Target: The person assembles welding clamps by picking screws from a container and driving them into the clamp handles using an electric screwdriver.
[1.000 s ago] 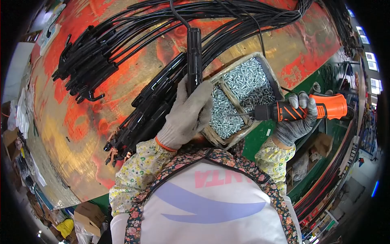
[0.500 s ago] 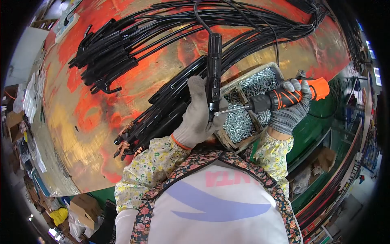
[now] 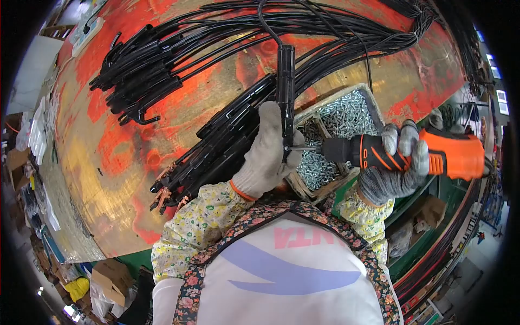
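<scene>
My left hand (image 3: pixel 262 153), in a pale knit glove, grips the lower end of a black cylindrical handle (image 3: pixel 285 81) with a cable running from its top. My right hand (image 3: pixel 394 165), in a grey striped glove, is wrapped round an orange and black electric screwdriver (image 3: pixel 449 154). Its thin bit (image 3: pixel 304 148) points left and meets the handle's lower end beside my left fingers. Whether a screw sits at the tip is too small to tell. Beneath the bit lies a wooden box (image 3: pixel 377 111) of small silvery screws (image 3: pixel 346 115), split into compartments.
More black handles (image 3: pixel 233 127) with copper-coloured ends lie left of my left hand. Another bundle of black holders (image 3: pixel 143 73) rests farther back on the worn red table (image 3: pixel 130 179). Black cables (image 3: pixel 336 40) run across the back. A cardboard box (image 3: pixel 430 212) sits low at the right.
The electric screwdriver and my right hand have swung lower and to the right, levelling the tool. The bit's tip stays at the handle's lower end. My left hand has hardly moved.
</scene>
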### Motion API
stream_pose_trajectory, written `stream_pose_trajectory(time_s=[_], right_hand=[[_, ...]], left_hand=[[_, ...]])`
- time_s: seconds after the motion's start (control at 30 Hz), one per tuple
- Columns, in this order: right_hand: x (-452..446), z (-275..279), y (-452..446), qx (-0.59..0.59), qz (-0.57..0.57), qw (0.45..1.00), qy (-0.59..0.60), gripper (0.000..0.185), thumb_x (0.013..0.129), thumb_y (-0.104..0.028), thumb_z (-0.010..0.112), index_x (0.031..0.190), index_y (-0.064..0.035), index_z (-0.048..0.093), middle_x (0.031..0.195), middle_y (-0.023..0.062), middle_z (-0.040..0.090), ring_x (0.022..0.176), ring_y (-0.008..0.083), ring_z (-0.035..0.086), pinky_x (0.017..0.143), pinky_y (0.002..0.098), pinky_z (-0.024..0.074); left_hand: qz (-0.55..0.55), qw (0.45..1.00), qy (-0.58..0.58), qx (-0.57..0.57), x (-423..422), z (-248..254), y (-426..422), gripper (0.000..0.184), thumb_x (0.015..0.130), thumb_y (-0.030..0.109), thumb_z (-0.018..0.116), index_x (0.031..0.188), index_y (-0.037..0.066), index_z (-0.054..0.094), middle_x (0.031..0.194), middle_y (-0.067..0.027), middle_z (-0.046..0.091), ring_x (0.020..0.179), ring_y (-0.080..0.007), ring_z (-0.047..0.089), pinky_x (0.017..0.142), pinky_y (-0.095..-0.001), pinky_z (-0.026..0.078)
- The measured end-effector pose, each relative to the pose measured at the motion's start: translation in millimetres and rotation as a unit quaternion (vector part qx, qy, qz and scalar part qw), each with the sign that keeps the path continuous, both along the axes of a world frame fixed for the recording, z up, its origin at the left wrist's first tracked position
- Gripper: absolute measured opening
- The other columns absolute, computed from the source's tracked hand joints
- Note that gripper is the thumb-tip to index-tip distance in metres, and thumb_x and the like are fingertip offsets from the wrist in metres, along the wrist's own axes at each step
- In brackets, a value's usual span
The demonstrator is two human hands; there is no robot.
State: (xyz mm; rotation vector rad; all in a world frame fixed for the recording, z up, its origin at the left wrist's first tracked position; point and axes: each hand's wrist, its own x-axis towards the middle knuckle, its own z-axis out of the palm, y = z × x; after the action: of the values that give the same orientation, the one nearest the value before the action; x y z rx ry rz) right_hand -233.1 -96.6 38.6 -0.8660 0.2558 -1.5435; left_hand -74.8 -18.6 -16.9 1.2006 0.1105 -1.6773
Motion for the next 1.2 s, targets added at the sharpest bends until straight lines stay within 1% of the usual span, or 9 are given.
stream_pose_trajectory(time_s=[0.17, 0.23, 0.33, 0.53, 0.6, 0.77, 1.03, 1.1, 1.2], right_hand=[[1.1, 19.9, -1.1, -0.163, 0.188, 0.959, 0.138, 0.046, 0.089, -0.011, 0.054, 0.133, -0.01, 0.038, 0.069, 0.0015, 0.043, 0.06, 0.0132, 0.044, 0.057, 0.029, 0.0471], [4.5, 19.7, 1.4, -0.15, 0.159, 0.961, 0.17, 0.049, 0.088, -0.009, 0.055, 0.133, -0.0102, 0.037, 0.069, 0.002, 0.044, 0.057, 0.0127, 0.043, 0.056, 0.0283, 0.046], [21.7, 27.4, 5.8, -0.085, 0.151, 0.971, 0.164, 0.048, 0.088, -0.008, 0.056, 0.132, -0.0103, 0.037, 0.067, 0.0022, 0.044, 0.054, 0.0121, 0.042, 0.055, 0.0276, 0.0437], [27.8, 32.2, -34.0, -0.178, 0.373, 0.9, 0.14, 0.051, 0.089, -0.01, 0.058, 0.134, -0.0077, 0.035, 0.067, 0.0031, 0.045, 0.053, 0.0126, 0.042, 0.055, 0.0285, 0.042], [36.0, 32.5, -5.5, -0.095, 0.232, 0.952, 0.174, 0.051, 0.088, -0.009, 0.058, 0.134, -0.0065, 0.036, 0.067, 0.0029, 0.045, 0.053, 0.0125, 0.041, 0.055, 0.0286, 0.0415], [30.1, 27.8, 2.1, -0.043, 0.19, 0.964, 0.183, 0.048, 0.087, -0.01, 0.06, 0.13, -0.0048, 0.039, 0.068, 0.0028, 0.045, 0.055, 0.0126, 0.042, 0.055, 0.029, 0.0412], [-20.2, 40.7, -12.1, -0.068, -0.062, 0.988, 0.126, 0.043, 0.084, -0.01, 0.063, 0.123, -0.0021, 0.045, 0.07, 0.0027, 0.046, 0.058, 0.0129, 0.042, 0.055, 0.0296, 0.0407], [-34.0, 37.6, -26.8, -0.051, -0.152, 0.977, 0.143, 0.042, 0.083, -0.01, 0.064, 0.121, -0.0015, 0.047, 0.071, 0.0026, 0.046, 0.059, 0.0129, 0.042, 0.055, 0.0297, 0.0406], [-49.7, 27.5, -35.8, -0.006, -0.264, 0.949, 0.174, 0.062, 0.079, -0.004, 0.068, 0.134, 0.0027, 0.04, 0.072, 0.0058, 0.052, 0.06, 0.0126, 0.047, 0.056, 0.032, 0.0439]], left_hand=[[-0.023, 0.999, -0.037, 0.025, -0.4, 11.4, -1.2, 0.078, 0.079, 0.084, 0.031, 0.078, 0.01, 0.054, 0.066, -0.0022, 0.048, 0.053, -0.0141, 0.043, 0.046, -0.0267, 0.034], [-0.003, 0.999, -0.038, 0.024, -1.9, 14.5, -2.2, 0.077, 0.081, 0.082, 0.032, 0.079, 0.009, 0.055, 0.071, -0.0029, 0.051, 0.057, -0.015, 0.045, 0.05, -0.0278, 0.036], [-0.014, 0.999, -0.031, -0.005, 0.7, 4.1, 0.0, 0.066, 0.084, 0.076, 0.039, 0.115, 0.018, 0.042, 0.077, -0.0035, 0.054, 0.058, -0.0127, 0.047, 0.052, -0.0267, 0.039], [0.009, 0.999, 0.032, 0.017, 4.4, 11.3, -1.3, 0.069, 0.08, 0.081, 0.039, 0.105, 0.017, 0.045, 0.075, -0.003, 0.053, 0.056, -0.0123, 0.046, 0.05, -0.0257, 0.037], [0.016, 0.999, 0.041, 0.007, 4.3, 9.6, -0.4, 0.071, 0.077, 0.083, 0.038, 0.097, 0.016, 0.048, 0.073, -0.0026, 0.052, 0.055, -0.0121, 0.046, 0.049, -0.0252, 0.037], [0.062, 0.998, 0.016, 0.013, -0.2, 13.1, -3.5, 0.078, 0.072, 0.088, 0.035, 0.082, 0.012, 0.051, 0.071, -0.0012, 0.051, 0.053, -0.0113, 0.045, 0.047, -0.0241, 0.036], [-0.055, 0.998, -0.028, -0.034, 4.1, 0.2, 3.7, 0.065, 0.085, 0.074, 0.04, 0.092, 0.01, 0.048, 0.062, -0.0003, 0.046, 0.046, -0.0123, 0.042, 0.042, -0.026, 0.032], [-0.018, 0.997, -0.033, -0.074, 0.1, 5.4, 2.5, 0.04, 0.093, 0.048, 0.054, 0.102, 0.01, 0.044, 0.06, 0.0009, 0.044, 0.043, -0.0097, 0.04, 0.039, -0.0249, 0.03], [0.002, 0.995, -0.069, -0.068, -4.1, 18.7, -7.9, 0.039, 0.089, 0.017, 0.064, 0.117, 0.009, 0.038, 0.058, 0.002, 0.043, 0.04, -0.0062, 0.035, 0.035, -0.0232, 0.025]])
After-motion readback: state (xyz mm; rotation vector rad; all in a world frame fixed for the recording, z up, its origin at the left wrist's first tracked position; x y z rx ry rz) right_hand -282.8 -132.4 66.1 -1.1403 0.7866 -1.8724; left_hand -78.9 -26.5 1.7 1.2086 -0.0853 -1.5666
